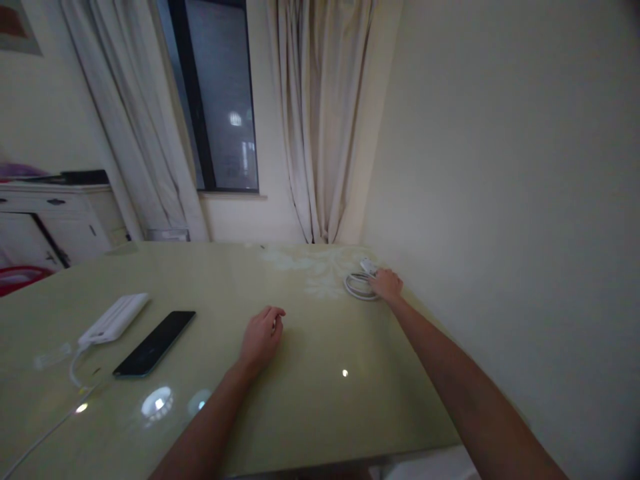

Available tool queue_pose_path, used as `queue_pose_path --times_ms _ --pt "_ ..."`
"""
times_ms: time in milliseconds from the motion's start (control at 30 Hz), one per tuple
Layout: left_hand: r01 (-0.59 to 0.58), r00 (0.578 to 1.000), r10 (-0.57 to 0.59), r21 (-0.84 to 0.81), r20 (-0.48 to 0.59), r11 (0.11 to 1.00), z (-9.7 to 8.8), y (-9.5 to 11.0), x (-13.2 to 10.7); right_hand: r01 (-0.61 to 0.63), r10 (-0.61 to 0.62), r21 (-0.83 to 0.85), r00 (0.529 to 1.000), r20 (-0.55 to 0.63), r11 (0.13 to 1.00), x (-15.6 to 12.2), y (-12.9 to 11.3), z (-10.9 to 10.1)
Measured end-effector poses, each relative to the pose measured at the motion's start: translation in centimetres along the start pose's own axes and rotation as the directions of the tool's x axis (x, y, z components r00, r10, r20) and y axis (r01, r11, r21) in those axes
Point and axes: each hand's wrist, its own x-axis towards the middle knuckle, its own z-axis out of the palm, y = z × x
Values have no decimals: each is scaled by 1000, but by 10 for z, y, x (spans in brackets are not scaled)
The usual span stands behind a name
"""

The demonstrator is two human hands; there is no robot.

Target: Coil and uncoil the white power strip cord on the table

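At the table's far right, beside the wall, my right hand [387, 285] is closed on the edge of a coiled white cable [353, 288]. A small white block [369, 266], perhaps the cable's plug or socket end, lies against the coil just beyond the fingers. My fingertips there are partly hidden by the hand. Near the middle of the table rests my left hand [261, 339], back up, with its fingers loosely bent and a gap by the thumb. Nothing shows in it.
On the left of the glossy table [310, 400] lie a black phone [155, 343] and a white power bank [115, 319] with a white cord [45, 437] running to the near edge. A wall [500, 200] borders the right side. Curtains [325, 120] hang behind.
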Motion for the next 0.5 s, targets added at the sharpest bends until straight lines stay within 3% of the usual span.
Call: queue_pose_path --times_ms 100,233,367,500 --pt "-1 1000 1 -4 0 1000 -2 -3 -1 247 -249 -43 965 -77 968 -44 -20 20" --pt "25 999 -26 -26 -26 999 -5 -7 -5 505 -500 8 856 -129 863 -94 -34 42" --pt "61 996 -62 -27 -58 998 -7 -9 -8 664 -642 95 744 -186 742 -111 -32 41" --pt "51 998 -51 -14 -24 999 -7 -4 -3 800 -771 98 597 -224 591 -116 -36 35"
